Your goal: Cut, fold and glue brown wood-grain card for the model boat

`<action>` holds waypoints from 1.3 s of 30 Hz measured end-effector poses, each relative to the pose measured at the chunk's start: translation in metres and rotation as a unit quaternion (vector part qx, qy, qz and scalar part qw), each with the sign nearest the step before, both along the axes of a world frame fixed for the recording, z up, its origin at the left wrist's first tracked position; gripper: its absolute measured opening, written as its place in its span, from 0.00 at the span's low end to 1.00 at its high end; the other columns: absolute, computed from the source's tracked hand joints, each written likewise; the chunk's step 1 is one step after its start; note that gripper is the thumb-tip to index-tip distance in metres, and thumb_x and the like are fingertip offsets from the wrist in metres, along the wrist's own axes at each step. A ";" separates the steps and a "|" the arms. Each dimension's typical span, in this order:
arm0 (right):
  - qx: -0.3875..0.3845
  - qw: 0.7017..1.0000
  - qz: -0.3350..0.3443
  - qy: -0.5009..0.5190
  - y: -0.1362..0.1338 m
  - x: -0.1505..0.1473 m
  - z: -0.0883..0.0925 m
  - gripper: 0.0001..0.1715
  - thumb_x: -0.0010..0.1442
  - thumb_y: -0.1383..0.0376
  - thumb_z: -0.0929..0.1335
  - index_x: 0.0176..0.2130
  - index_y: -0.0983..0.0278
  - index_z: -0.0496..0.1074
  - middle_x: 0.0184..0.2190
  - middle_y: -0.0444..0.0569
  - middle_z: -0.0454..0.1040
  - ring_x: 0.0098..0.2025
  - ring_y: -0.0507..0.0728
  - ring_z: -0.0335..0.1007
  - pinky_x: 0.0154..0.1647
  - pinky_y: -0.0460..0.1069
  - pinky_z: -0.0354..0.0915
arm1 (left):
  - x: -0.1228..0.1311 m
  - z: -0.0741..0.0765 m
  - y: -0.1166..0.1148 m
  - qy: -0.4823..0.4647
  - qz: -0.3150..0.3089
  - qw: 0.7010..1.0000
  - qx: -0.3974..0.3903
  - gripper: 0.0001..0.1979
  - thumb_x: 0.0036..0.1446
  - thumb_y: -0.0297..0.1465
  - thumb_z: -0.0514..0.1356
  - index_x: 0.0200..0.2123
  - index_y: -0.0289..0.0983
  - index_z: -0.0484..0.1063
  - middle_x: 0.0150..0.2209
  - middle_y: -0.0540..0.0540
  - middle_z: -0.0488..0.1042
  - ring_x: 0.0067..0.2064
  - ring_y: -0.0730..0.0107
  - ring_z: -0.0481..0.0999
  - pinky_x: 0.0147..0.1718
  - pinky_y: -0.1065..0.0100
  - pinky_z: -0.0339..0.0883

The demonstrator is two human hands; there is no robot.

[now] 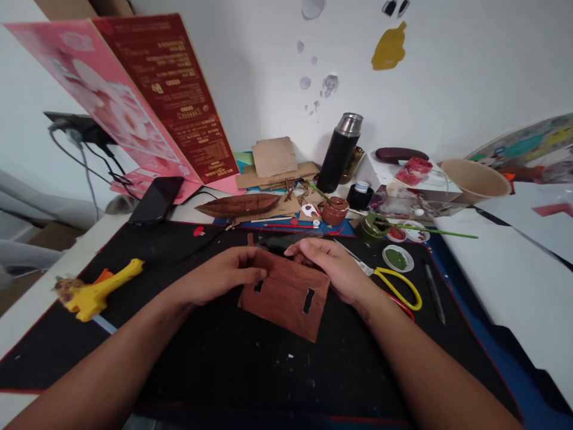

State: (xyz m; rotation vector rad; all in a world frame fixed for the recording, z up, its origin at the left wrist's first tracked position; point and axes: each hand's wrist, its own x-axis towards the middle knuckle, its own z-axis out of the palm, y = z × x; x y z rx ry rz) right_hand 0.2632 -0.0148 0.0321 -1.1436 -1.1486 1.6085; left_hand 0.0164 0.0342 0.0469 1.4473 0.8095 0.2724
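A flat panel painted reddish brown [282, 298], apparently cardboard, is tilted above the black mat, with two small rectangular slots cut through it. My left hand [233, 272] grips its upper left edge, thumb on the front face and fingers behind. At the upper right edge is my right hand [333, 263], its fingers curled and thumb close to the index finger; whatever they pinch is too small or hidden to make out. Just past the panel lies a dark tool [277, 242], partly covered by my hands. Scissors with yellow and red handles [398, 286] rest beside my right wrist.
A yellow glue gun [98, 292] lies left on the black mat [201, 370]. Behind are a phone [156, 200], a brown boat-shaped piece [239, 205], a black thermos [338, 155], and open paint jars, brown [335, 211] and green [373, 229]. A pen [434, 292] lies right.
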 end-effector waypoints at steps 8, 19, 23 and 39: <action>0.019 0.994 0.092 -0.056 -0.003 -0.002 0.002 0.19 0.60 0.48 0.76 0.39 0.60 0.80 0.37 0.46 0.79 0.38 0.55 0.72 0.39 0.51 0.66 | 0.001 0.002 -0.002 -0.020 0.086 0.994 -0.066 0.19 0.53 0.42 0.69 0.45 0.38 0.79 0.42 0.46 0.81 0.41 0.63 0.78 0.42 0.63 0.70; 0.099 0.987 0.044 -0.116 -0.006 -0.018 -0.005 0.15 0.65 0.53 0.71 0.36 0.62 0.78 0.32 0.45 0.76 0.34 0.54 0.68 0.34 0.49 0.64 | 0.008 -0.004 -0.006 0.017 0.110 0.993 -0.037 0.23 0.50 0.44 0.69 0.47 0.38 0.80 0.44 0.44 0.82 0.41 0.56 0.80 0.41 0.60 0.70; 0.100 0.988 0.029 -0.113 -0.005 -0.018 -0.004 0.14 0.65 0.53 0.70 0.36 0.61 0.77 0.32 0.45 0.76 0.33 0.54 0.68 0.35 0.50 0.64 | 0.006 -0.006 -0.005 0.006 0.123 0.991 -0.045 0.23 0.49 0.45 0.71 0.46 0.39 0.80 0.45 0.44 0.83 0.44 0.54 0.80 0.45 0.57 0.71; 0.102 0.985 0.035 -0.135 -0.007 -0.019 -0.005 0.16 0.66 0.52 0.70 0.36 0.61 0.77 0.33 0.46 0.76 0.35 0.55 0.70 0.35 0.50 0.66 | 0.009 -0.008 -0.008 -0.017 0.154 0.986 -0.067 0.24 0.49 0.47 0.73 0.43 0.38 0.78 0.43 0.44 0.82 0.42 0.58 0.80 0.43 0.60 0.70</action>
